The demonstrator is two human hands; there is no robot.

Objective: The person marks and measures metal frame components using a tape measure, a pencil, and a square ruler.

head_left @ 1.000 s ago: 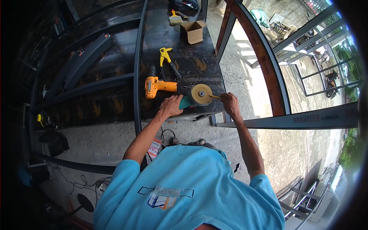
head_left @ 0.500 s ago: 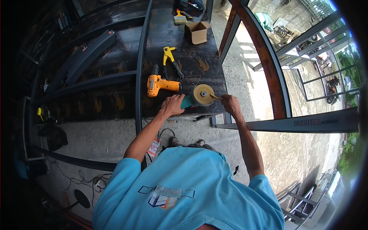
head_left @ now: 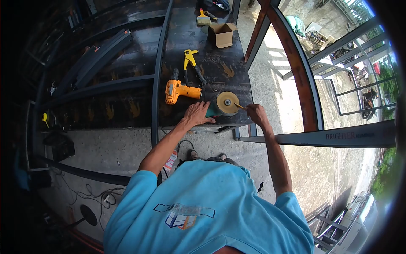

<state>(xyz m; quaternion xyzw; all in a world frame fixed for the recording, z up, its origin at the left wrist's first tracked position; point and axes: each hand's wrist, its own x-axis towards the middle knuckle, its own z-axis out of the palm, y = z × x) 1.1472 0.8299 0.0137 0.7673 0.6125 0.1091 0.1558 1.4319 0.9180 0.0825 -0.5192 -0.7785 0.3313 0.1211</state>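
An angle grinder (head_left: 212, 111) with a green body lies near the front edge of the dark table, its tan cutting disc (head_left: 222, 98) facing up. My left hand (head_left: 197, 113) grips the body from the left, fingers and thumb over it. From the other side, my right hand (head_left: 257, 113) pinches a thin yellow pencil-like stick (head_left: 240, 106), whose tip reaches the disc close to its centre nut. Just beyond my left hand is an orange cordless drill (head_left: 182, 91), lying on its side. A yellow hand riveter (head_left: 191, 63) with black handles rests behind the drill.
Farther back on the table (head_left: 211, 67) stand an open cardboard box (head_left: 223, 37) and a paintbrush (head_left: 203, 18). Metal frame bars (head_left: 157, 72) cross on the left. To the right, a long aluminium bar (head_left: 313, 138) juts out beside my right forearm. Cables (head_left: 95, 195) trail over the floor.
The whole view has shifted slightly. My left hand has spread a little farther over the grinder body. The stick stays at the disc in my right hand.
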